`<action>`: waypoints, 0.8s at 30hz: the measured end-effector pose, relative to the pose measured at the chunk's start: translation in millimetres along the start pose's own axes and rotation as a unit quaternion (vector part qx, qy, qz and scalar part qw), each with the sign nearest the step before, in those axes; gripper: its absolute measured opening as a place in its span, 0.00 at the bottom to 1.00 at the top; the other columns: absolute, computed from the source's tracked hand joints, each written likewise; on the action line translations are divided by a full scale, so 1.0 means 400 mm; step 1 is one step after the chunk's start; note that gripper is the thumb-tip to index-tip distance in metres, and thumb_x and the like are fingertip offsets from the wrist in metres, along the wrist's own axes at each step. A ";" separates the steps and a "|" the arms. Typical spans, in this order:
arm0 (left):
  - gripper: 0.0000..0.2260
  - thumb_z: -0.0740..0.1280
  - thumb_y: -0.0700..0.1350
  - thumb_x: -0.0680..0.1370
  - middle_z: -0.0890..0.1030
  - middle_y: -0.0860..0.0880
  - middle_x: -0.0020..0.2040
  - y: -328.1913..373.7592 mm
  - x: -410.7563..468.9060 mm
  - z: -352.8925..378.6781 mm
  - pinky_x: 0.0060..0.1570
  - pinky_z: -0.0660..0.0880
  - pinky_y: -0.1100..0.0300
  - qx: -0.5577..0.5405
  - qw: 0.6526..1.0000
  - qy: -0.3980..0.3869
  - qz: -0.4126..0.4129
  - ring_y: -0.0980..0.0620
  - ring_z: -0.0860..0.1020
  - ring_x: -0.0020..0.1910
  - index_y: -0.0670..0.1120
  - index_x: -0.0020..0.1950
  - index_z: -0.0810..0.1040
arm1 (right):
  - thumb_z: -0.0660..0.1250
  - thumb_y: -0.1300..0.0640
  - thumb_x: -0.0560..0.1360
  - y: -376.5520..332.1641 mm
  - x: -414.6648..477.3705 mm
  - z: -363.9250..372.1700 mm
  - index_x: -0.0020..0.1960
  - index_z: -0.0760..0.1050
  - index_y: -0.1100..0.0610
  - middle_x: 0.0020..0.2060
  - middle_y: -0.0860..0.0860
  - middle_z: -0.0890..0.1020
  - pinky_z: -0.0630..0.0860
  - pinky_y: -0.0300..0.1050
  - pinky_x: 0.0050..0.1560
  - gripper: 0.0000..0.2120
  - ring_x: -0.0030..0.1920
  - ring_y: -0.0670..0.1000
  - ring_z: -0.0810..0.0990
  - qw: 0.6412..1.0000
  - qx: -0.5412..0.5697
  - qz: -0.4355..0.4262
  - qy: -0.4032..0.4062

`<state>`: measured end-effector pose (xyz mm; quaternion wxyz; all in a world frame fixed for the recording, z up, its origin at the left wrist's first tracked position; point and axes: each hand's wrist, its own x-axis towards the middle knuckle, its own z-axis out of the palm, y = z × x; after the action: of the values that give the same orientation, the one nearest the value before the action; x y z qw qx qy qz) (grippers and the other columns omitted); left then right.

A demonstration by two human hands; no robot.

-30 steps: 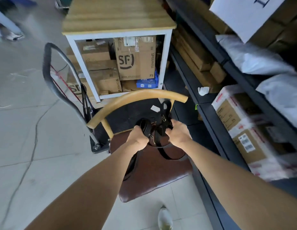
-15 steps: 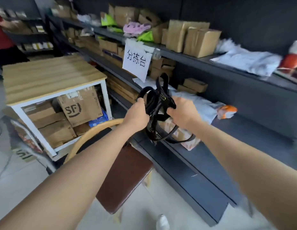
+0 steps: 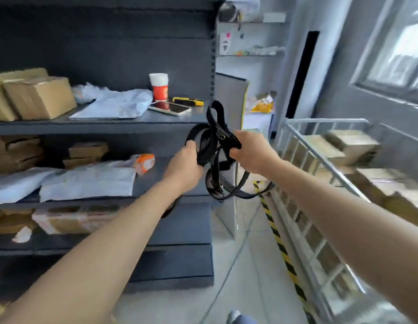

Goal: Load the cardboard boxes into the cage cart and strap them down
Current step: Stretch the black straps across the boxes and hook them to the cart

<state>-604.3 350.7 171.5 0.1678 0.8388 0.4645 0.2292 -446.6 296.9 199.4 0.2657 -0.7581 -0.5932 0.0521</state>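
Observation:
A bundle of black strap [image 3: 213, 157] hangs in the air in front of me, coiled in loops with a tail drooping below. My left hand [image 3: 185, 168] grips its left loops and my right hand [image 3: 252, 153] grips its right side. To the right stands the grey metal cage cart [image 3: 303, 213], its barred side towards me. Cardboard boxes [image 3: 350, 143] are stacked inside it, blurred by motion.
Dark shelving [image 3: 105, 122] fills the left, holding cardboard boxes [image 3: 37, 97], white mail bags [image 3: 86, 181], a phone [image 3: 169, 107], a red and white cup [image 3: 159, 86] and a yellow and black tool. Yellow-black tape [image 3: 280, 244] marks the floor beside the cart.
The view has swung right, from the chair and wooden table past the shelves to the cage cart. Both hands have kept hold of the strap bundle and carried it along, raised higher.

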 end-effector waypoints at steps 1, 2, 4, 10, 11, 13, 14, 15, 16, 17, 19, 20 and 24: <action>0.08 0.63 0.37 0.77 0.73 0.43 0.49 0.041 0.019 0.029 0.40 0.69 0.52 -0.001 1.000 -0.013 0.021 0.43 0.72 0.44 0.41 0.53 0.65 | 0.60 0.62 0.73 0.045 -0.012 -0.029 0.47 0.70 0.57 0.36 0.56 0.75 0.73 0.48 0.34 0.04 0.36 0.58 0.76 1.000 -0.003 0.021 0.011; 0.08 0.63 0.37 0.77 0.73 0.43 0.49 0.083 0.038 0.058 0.40 0.69 0.52 -0.005 0.999 -0.026 0.043 0.43 0.71 0.44 0.41 0.54 0.66 | 0.60 0.62 0.74 0.089 -0.024 -0.057 0.48 0.70 0.57 0.37 0.57 0.76 0.74 0.48 0.35 0.04 0.37 0.59 0.76 0.999 -0.012 0.039 0.023; 0.09 0.62 0.37 0.77 0.73 0.43 0.49 0.162 0.071 0.114 0.40 0.70 0.52 -0.016 0.995 -0.050 0.085 0.42 0.73 0.45 0.41 0.55 0.66 | 0.61 0.62 0.73 0.175 -0.045 -0.104 0.47 0.72 0.57 0.37 0.56 0.77 0.72 0.47 0.35 0.04 0.37 0.58 0.76 0.996 -0.022 0.074 0.047; 0.08 0.62 0.36 0.77 0.72 0.44 0.45 0.387 0.196 0.286 0.34 0.64 0.54 -0.026 0.975 -0.101 0.196 0.42 0.73 0.42 0.41 0.55 0.66 | 0.63 0.60 0.73 0.422 -0.079 -0.249 0.46 0.73 0.57 0.37 0.54 0.76 0.72 0.45 0.36 0.03 0.37 0.56 0.75 0.976 -0.044 0.167 0.133; 0.08 0.62 0.36 0.77 0.72 0.44 0.45 0.425 0.219 0.316 0.33 0.63 0.54 -0.026 0.972 -0.106 0.210 0.42 0.73 0.42 0.40 0.55 0.66 | 0.63 0.60 0.73 0.465 -0.081 -0.276 0.46 0.75 0.57 0.37 0.54 0.76 0.72 0.45 0.37 0.04 0.38 0.57 0.75 0.971 -0.048 0.181 0.149; 0.09 0.62 0.37 0.77 0.74 0.43 0.47 0.502 0.272 0.380 0.35 0.65 0.55 -0.029 0.967 -0.112 0.229 0.42 0.74 0.44 0.40 0.57 0.67 | 0.63 0.60 0.73 0.560 -0.075 -0.326 0.46 0.75 0.57 0.38 0.54 0.76 0.71 0.44 0.38 0.03 0.39 0.57 0.75 0.960 -0.055 0.210 0.176; 0.10 0.62 0.37 0.77 0.75 0.42 0.49 0.542 0.302 0.416 0.37 0.66 0.54 -0.033 0.964 -0.115 0.236 0.41 0.75 0.46 0.40 0.57 0.67 | 0.63 0.60 0.74 0.610 -0.067 -0.349 0.47 0.76 0.58 0.39 0.55 0.77 0.69 0.44 0.39 0.04 0.40 0.57 0.75 0.956 -0.059 0.220 0.185; 0.10 0.62 0.36 0.77 0.76 0.41 0.50 0.581 0.333 0.454 0.39 0.66 0.54 -0.040 0.961 -0.118 0.245 0.40 0.75 0.48 0.41 0.57 0.67 | 0.63 0.61 0.74 0.663 -0.057 -0.370 0.48 0.76 0.59 0.41 0.56 0.77 0.68 0.44 0.39 0.05 0.42 0.57 0.75 0.952 -0.063 0.227 0.196; 0.10 0.63 0.36 0.77 0.77 0.40 0.51 0.622 0.366 0.496 0.40 0.67 0.53 -0.044 0.958 -0.120 0.255 0.40 0.76 0.50 0.41 0.56 0.67 | 0.63 0.61 0.74 0.720 -0.046 -0.390 0.49 0.76 0.60 0.42 0.56 0.77 0.67 0.43 0.40 0.06 0.42 0.57 0.75 0.947 -0.063 0.236 0.210; 0.10 0.63 0.36 0.77 0.77 0.40 0.52 0.664 0.401 0.540 0.40 0.67 0.53 -0.048 0.955 -0.122 0.265 0.40 0.76 0.50 0.41 0.56 0.67 | 0.63 0.61 0.74 0.778 -0.032 -0.410 0.50 0.76 0.60 0.43 0.55 0.77 0.67 0.43 0.40 0.06 0.42 0.56 0.75 0.942 -0.063 0.243 0.224; 0.10 0.63 0.35 0.76 0.76 0.41 0.53 0.750 0.473 0.630 0.41 0.68 0.53 -0.051 0.950 -0.129 0.280 0.40 0.75 0.51 0.42 0.55 0.67 | 0.63 0.60 0.74 0.897 -0.001 -0.445 0.49 0.75 0.58 0.41 0.53 0.76 0.67 0.43 0.40 0.05 0.42 0.56 0.74 0.933 -0.066 0.256 0.246; 0.10 0.63 0.35 0.76 0.76 0.41 0.53 0.793 0.506 0.670 0.41 0.67 0.53 -0.053 0.948 -0.131 0.286 0.40 0.75 0.51 0.43 0.54 0.66 | 0.63 0.60 0.74 0.954 0.016 -0.463 0.47 0.75 0.56 0.40 0.52 0.76 0.67 0.43 0.39 0.04 0.41 0.56 0.74 0.928 -0.069 0.266 0.251; 0.10 0.63 0.37 0.77 0.76 0.42 0.53 0.957 0.617 0.801 0.41 0.65 0.55 -0.049 0.943 -0.137 0.300 0.41 0.75 0.52 0.43 0.56 0.66 | 0.63 0.58 0.74 1.155 0.075 -0.537 0.46 0.75 0.58 0.41 0.54 0.78 0.70 0.45 0.39 0.04 0.41 0.57 0.75 0.915 -0.088 0.311 0.242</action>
<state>-47.9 343.8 148.3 0.1941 0.9534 0.1520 0.1741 49.7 180.0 175.0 0.3041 -0.9139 -0.2474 -0.1051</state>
